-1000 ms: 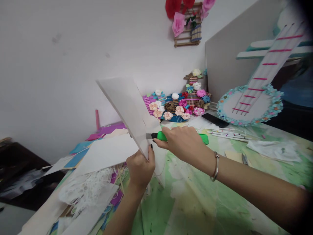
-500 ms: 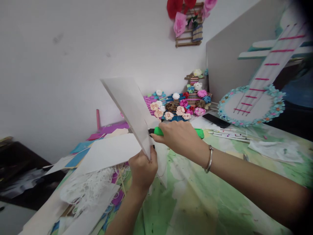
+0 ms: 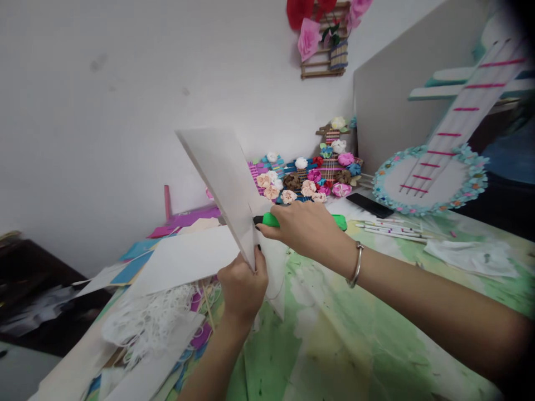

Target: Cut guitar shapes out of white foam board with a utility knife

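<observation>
In the head view a white board (image 3: 223,178) stands tilted above the table, gripped near its lower end by my left hand (image 3: 243,283), with the thumb on its right face. My right hand (image 3: 307,231) is closed round a green utility knife (image 3: 339,222) with a black front end. The knife's tip meets the board's right edge, just above my left thumb; how deep the blade sits I cannot tell. A cut or drawn line runs up the board from there. Part of the white sheet (image 3: 275,278) hangs below, behind my left hand.
White string (image 3: 154,320) lies tangled at left beside white sheets (image 3: 188,253) and coloured paper. Flower-decorated craft guitars (image 3: 309,181) stand against the wall. At right are a phone (image 3: 369,205), several pens (image 3: 390,228), a tissue (image 3: 472,257) and a large flower-rimmed guitar (image 3: 430,181).
Both hands have shifted only slightly. The board's top has swung a little to the right, and the knife has risen slightly along its edge.
</observation>
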Demonstrator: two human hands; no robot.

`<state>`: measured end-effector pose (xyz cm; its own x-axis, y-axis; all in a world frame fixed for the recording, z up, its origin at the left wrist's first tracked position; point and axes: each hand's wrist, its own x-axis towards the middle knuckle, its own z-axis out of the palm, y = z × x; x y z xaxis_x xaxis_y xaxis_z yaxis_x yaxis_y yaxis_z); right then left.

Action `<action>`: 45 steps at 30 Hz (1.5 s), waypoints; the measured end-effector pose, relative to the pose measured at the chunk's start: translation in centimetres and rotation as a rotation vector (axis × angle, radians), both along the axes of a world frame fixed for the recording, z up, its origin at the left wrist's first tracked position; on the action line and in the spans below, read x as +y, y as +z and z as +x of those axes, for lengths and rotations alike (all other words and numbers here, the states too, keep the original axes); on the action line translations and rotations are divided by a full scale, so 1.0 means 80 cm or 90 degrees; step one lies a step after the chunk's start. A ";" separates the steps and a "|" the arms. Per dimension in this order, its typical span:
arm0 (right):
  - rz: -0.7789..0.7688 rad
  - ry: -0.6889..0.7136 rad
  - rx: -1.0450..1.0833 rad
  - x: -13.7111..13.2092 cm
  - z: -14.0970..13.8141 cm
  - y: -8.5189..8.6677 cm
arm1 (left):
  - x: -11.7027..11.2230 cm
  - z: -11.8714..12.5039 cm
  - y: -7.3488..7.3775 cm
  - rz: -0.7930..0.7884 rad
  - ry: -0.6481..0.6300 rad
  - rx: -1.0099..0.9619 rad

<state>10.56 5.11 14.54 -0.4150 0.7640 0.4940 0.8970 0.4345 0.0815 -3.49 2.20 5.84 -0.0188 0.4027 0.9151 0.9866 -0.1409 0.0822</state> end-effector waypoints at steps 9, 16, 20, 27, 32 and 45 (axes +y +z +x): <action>0.000 -0.026 -0.012 -0.001 0.016 -0.001 | 0.001 0.003 0.000 -0.003 -0.029 0.007; 0.016 -0.019 -0.029 0.001 0.025 0.001 | 0.001 0.006 0.002 0.001 -0.054 0.018; 0.023 -0.002 -0.026 0.006 0.029 0.002 | 0.001 0.005 0.002 -0.008 -0.061 0.017; 0.032 0.019 -0.048 0.024 0.038 0.001 | 0.000 0.001 0.003 -0.009 -0.103 0.025; 0.047 0.025 -0.066 0.033 0.044 0.000 | 0.000 0.002 0.005 -0.014 -0.111 0.032; 0.019 -0.036 -0.005 0.000 0.015 -0.005 | -0.001 0.003 0.002 -0.012 -0.081 0.030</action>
